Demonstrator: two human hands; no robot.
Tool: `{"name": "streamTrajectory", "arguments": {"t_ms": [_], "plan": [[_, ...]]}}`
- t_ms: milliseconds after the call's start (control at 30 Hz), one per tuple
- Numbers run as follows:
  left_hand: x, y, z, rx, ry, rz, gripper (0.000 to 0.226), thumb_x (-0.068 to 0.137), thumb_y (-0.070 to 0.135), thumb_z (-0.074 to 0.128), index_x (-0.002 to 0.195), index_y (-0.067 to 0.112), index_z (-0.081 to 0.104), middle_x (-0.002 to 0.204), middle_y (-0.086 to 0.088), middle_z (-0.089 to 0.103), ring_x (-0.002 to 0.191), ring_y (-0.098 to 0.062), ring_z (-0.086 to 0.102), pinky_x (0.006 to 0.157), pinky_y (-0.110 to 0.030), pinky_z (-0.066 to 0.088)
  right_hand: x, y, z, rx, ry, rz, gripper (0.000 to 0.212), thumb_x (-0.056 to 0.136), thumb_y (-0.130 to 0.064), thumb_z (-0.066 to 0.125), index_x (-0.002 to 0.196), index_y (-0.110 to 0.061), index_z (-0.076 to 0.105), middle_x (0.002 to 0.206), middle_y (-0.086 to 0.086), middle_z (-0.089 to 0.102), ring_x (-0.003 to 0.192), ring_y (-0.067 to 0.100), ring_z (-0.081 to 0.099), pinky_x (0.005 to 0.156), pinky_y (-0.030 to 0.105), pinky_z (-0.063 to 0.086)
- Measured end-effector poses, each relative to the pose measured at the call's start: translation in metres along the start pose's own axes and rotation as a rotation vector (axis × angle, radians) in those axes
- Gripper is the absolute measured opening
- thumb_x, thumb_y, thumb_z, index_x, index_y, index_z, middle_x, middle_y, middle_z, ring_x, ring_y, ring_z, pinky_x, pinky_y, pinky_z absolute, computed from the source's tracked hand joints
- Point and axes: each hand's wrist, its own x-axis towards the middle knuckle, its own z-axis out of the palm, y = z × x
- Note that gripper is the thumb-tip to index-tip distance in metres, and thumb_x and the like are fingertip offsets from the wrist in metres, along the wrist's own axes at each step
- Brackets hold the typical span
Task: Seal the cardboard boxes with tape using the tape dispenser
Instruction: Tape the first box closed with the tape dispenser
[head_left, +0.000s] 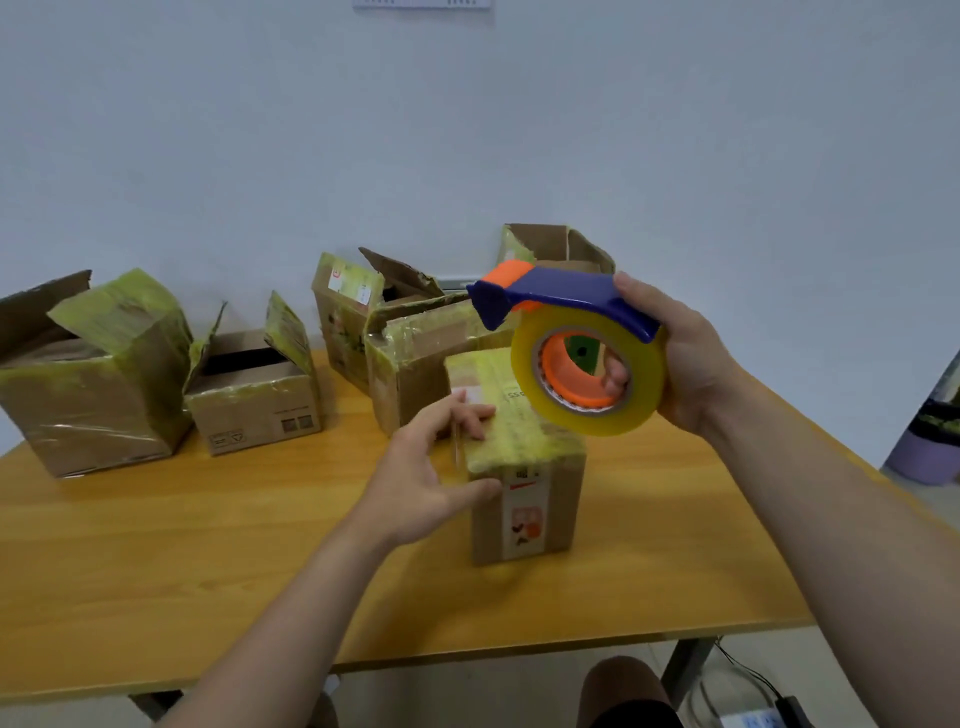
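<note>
Taped box (540, 514) stands near the table's (156, 571) six-o'clock edge, left hand (426, 483) spread flat against it. Right hand (685, 364) grips the blue-orange tape dispenser (561, 299).

We log both bare forearms reaching forward, the left from lower centre and the right from the lower right corner. Left hand (434, 470): palm turned rightward, fingers (470, 415) relaxed and lightly spread, tips resting on top of the box (566, 509), thumb against its near face. Right hand (680, 358): raised, wrapped round the tape dispenser (566, 299), with fingertips (615, 374) showing through the roll's core.
</note>
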Motion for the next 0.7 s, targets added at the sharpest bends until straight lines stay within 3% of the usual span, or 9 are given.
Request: {"name": "streamTrajectory", "arguments": {"t_ms": [133,200,267,333,400,500,600,700], "plan": [[0.002,-0.001,-0.030,0.061,-0.146,-0.028,0.043,0.082,0.010,0.086,0.111,0.024,0.058,0.144,0.026,0.058,0.150,0.008,0.029,0.116,-0.021,0.028,0.006,-0.005,-0.003,-0.048,-0.147,0.121,0.056,0.087,-0.053,0.062,0.110,-0.003,0.073,0.052,0.007,0.060,0.041,0.017,0.055,0.048,0.028,0.051],[-0.001,0.001,-0.042,0.066,-0.199,-0.045,0.047,0.083,0.002,0.082,0.116,0.023,0.057,0.145,0.023,0.059,0.143,0.013,0.036,0.109,-0.012,0.035,0.007,-0.009,-0.003,-0.089,-0.207,0.155,0.052,0.084,-0.055,0.064,0.099,-0.006,0.077,0.051,0.009,0.057,0.041,0.019,0.055,0.048,0.028,0.051],[0.000,0.005,-0.054,0.018,-0.191,-0.072,0.050,0.085,-0.002,0.076,0.124,0.023,0.058,0.142,0.017,0.062,0.137,0.011,0.046,0.103,-0.013,0.045,0.008,-0.010,-0.004,-0.109,-0.246,0.187,0.050,0.084,-0.054,0.061,0.092,-0.007,0.078,0.051,0.011,0.057,0.041,0.021,0.055,0.049,0.029,0.051],[0.007,0.015,-0.059,-0.139,-0.057,-0.121,0.044,0.091,0.009,0.068,0.133,0.018,0.061,0.132,0.010,0.070,0.125,0.001,0.061,0.096,-0.018,0.053,0.009,-0.011,-0.005,-0.116,-0.293,0.211,0.051,0.083,-0.056,0.066,0.093,-0.007,0.078,0.051,0.011,0.058,0.042,0.020,0.056,0.049,0.029,0.052],[0.014,0.033,-0.059,-0.474,0.089,-0.320,0.036,0.103,0.028,0.060,0.133,0.010,0.065,0.112,-0.003,0.079,0.102,-0.011,0.074,0.081,-0.024,0.060,0.008,-0.013,-0.004,-0.126,-0.348,0.210,0.053,0.076,-0.059,0.076,0.093,-0.008,0.078,0.053,0.010,0.061,0.043,0.019,0.059,0.050,0.028,0.053],[0.016,0.051,-0.056,-0.815,0.078,-0.467,0.060,0.097,0.057,0.059,0.123,0.004,0.067,0.100,-0.015,0.076,0.083,-0.022,0.075,0.070,-0.027,0.062,0.006,-0.015,-0.001,-0.109,-0.372,0.210,0.041,0.087,-0.044,0.061,0.090,-0.005,0.071,0.054,0.004,0.065,0.044,0.015,0.061,0.047,0.024,0.052],[0.018,0.062,-0.054,-0.984,0.003,-0.499,0.061,0.086,0.049,0.072,0.125,0.003,0.064,0.095,-0.013,0.073,0.069,-0.014,0.069,0.058,-0.020,0.058,0.004,-0.017,0.000,-0.097,-0.407,0.209,0.034,0.087,-0.039,0.061,0.076,-0.010,0.075,0.054,0.003,0.067,0.044,0.013,0.063,0.045,0.022,0.051],[0.015,0.062,-0.051,-1.182,-0.041,-0.516,0.062,0.080,0.034,0.078,0.131,0.003,0.060,0.089,-0.010,0.071,0.060,-0.010,0.066,0.053,-0.017,0.056,0.007,-0.018,0.000,-0.121,-0.483,0.182,0.052,0.058,-0.059,0.087,0.079,-0.013,0.078,0.060,0.005,0.069,0.046,0.015,0.063,0.047,0.025,0.053]]}}
